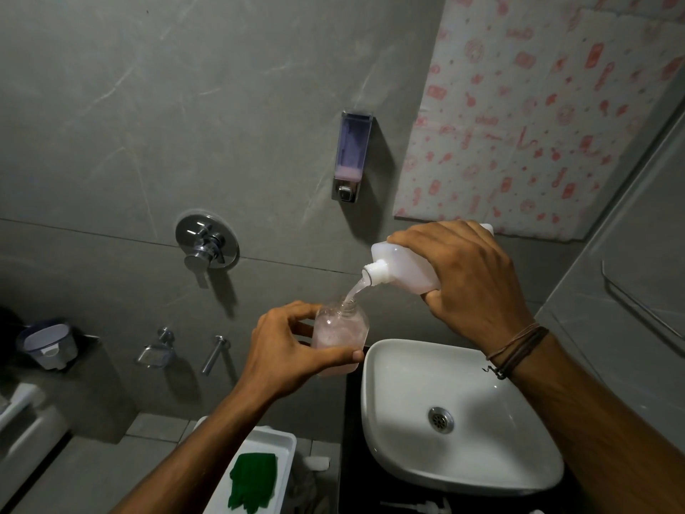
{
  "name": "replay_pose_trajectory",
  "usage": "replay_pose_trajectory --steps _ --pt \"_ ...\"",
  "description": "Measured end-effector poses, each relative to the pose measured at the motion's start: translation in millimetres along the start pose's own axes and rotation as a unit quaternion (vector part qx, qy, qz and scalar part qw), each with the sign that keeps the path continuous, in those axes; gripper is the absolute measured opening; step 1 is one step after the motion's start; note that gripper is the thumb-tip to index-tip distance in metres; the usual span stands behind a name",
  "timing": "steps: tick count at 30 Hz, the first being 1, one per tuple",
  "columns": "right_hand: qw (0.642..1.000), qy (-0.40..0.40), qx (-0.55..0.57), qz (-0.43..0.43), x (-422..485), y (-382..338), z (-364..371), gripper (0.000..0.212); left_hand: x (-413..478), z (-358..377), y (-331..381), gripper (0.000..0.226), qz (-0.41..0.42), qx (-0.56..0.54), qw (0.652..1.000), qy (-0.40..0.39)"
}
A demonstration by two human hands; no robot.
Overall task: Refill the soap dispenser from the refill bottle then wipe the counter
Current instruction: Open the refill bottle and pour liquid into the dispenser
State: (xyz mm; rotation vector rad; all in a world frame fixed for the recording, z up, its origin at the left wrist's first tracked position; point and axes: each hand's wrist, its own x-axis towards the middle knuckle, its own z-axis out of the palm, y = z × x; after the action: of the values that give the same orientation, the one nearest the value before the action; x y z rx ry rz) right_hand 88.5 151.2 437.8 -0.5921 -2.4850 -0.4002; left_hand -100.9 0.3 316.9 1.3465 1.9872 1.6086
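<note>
My left hand point(293, 350) grips a small clear soap dispenser bottle point(343, 333), upright and without its pump, partly filled with pale pink liquid. My right hand point(474, 280) holds a white refill bottle point(402, 267) tipped to the left, its open neck just above the dispenser's mouth. A pale stream of soap point(354, 291) runs from the neck into the dispenser. Both bottles are held in the air, left of and behind the white basin point(404, 369). A white pump head point(426, 508) lies on the dark counter point(352, 432) at the bottom edge.
A wall-mounted dispenser point(350, 153) with a little pink soap hangs above. A chrome mixer valve point(207, 244) and spout point(215, 352) are on the grey wall. A white tray point(276, 445) holding a green cloth point(254, 480) is at lower left. A soap dish point(154, 354) is nearby.
</note>
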Motion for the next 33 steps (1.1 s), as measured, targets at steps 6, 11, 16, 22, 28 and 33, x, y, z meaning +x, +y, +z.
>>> replay_pose_trajectory --steps 6,11,16,22,28,33 --pt "1.0 0.01 0.001 -0.002 -0.1 1.3 0.9 0.06 0.4 1.2 -0.8 0.073 0.0 0.004 1.0 -0.004" --pt "1.0 0.013 0.002 -0.002 0.1 2.4 1.0 0.061 0.2 2.0 0.2 0.07 0.001 0.001 1.0 -0.005" --pt "1.0 0.009 0.006 -0.002 -0.7 3.5 1.6 0.061 0.6 3.1 -0.2 0.069 -0.003 0.003 1.0 -0.003" --pt "1.0 0.018 0.01 -0.008 -0.5 4.8 2.4 0.062 1.0 3.8 -0.5 0.07 -0.003 0.005 1.0 -0.006" --pt "1.0 0.014 0.009 -0.009 0.3 6.6 2.7 0.06 1.9 5.6 -1.5 0.071 -0.002 0.002 1.0 -0.003" --pt "1.0 0.016 0.006 -0.007 0.3 6.6 4.5 0.062 3.5 7.1 -2.8 0.073 -0.002 0.005 1.0 -0.005"
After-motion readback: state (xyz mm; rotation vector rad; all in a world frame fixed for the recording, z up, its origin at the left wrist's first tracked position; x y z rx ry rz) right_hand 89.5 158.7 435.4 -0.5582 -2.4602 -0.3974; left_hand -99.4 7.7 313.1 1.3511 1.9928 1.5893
